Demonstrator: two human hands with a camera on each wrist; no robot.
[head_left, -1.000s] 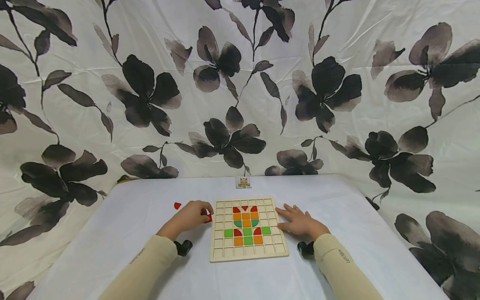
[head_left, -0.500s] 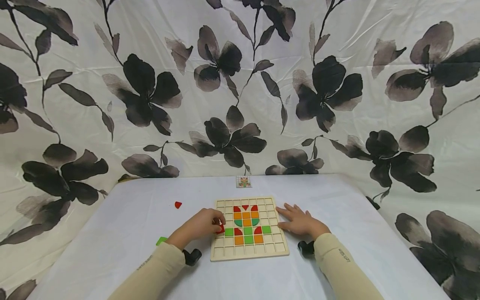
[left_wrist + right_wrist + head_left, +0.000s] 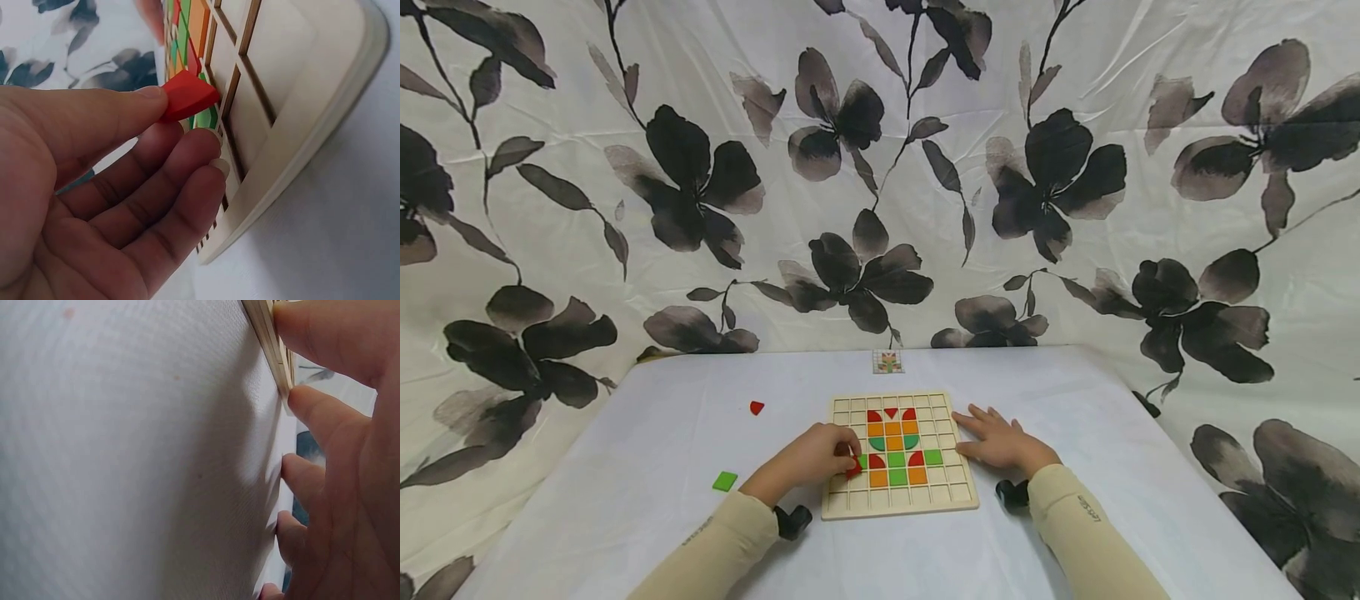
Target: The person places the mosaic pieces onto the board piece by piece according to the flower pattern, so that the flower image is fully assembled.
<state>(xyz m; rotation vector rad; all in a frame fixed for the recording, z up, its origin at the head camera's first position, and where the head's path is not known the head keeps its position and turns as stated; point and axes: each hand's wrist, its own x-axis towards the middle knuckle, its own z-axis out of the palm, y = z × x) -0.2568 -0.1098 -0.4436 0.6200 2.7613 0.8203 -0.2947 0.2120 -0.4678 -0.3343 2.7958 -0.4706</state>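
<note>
A wooden grid board [image 3: 901,514] lies on the table, with red, orange and green tiles set in its middle cells. Over the board's left part, my left hand [image 3: 820,454] pinches a red tile [image 3: 189,95] between thumb and fingers, just left of the orange tile [image 3: 878,478] in the lower row. That red tile has a curved side and overlaps a green tile [image 3: 204,117] in the left wrist view. At the opposite edge, my right hand [image 3: 1000,437] lies with fingers spread, thumb and index fingertip touching the board's side and the other fingertips on the cloth.
Left of the board lie a loose green tile [image 3: 725,481] and, farther back, a red tile [image 3: 756,407]. A small pattern card [image 3: 888,361] sits near the table's far edge. Behind the table hangs a floral cloth [image 3: 955,150].
My left hand has carried the red tile rightward from beside the board to over its left cells. The loose green tile has come out from behind the left arm. My right hand stays put.
</note>
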